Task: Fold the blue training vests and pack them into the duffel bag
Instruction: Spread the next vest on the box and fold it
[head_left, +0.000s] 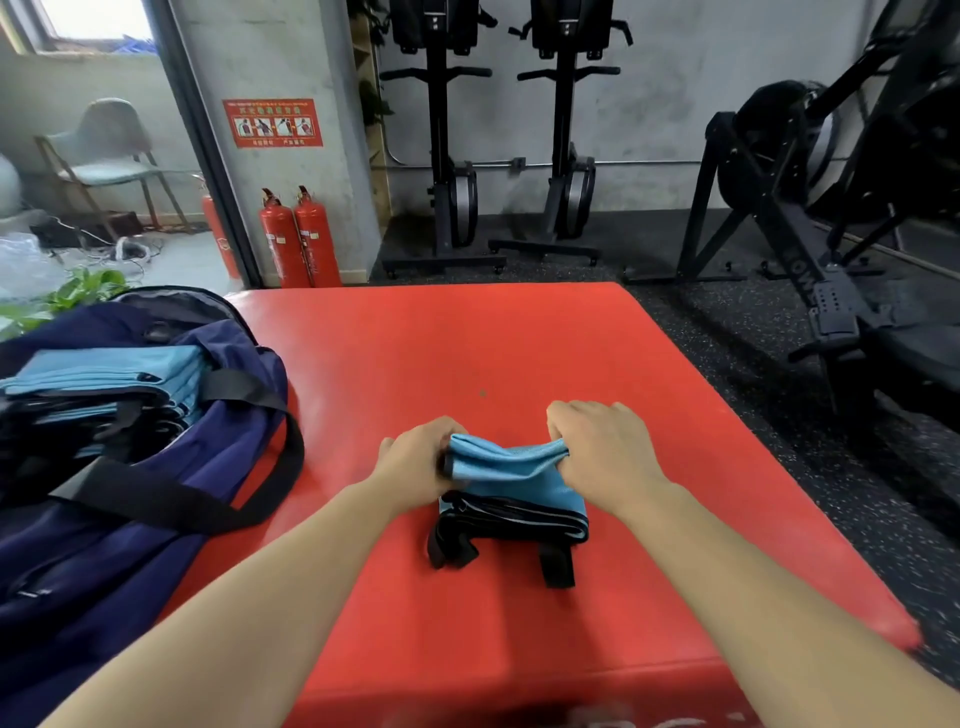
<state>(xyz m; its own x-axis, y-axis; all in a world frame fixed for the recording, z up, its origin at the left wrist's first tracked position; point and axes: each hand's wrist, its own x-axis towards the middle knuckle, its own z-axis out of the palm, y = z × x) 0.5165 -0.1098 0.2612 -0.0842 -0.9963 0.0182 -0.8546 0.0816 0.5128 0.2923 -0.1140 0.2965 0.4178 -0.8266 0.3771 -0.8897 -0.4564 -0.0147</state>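
As our left hand (423, 457) and right hand (605, 449) pinch the vest (511, 480), its fold may slip. Loose straps (557, 566) could snag the bag (130, 509).

Red mat (467, 338) with duffel bag (104, 545), folded vest (514, 465)

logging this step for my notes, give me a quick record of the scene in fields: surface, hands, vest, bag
surface: red mat
in work: blue vest, partly folded, lying on the mat, black straps toward the person
left hand: grips the vest's left edge
right hand: grips its right edge
bag: navy duffel bag, open, at the mat's left edge
packed: stack of folded vests in the bag
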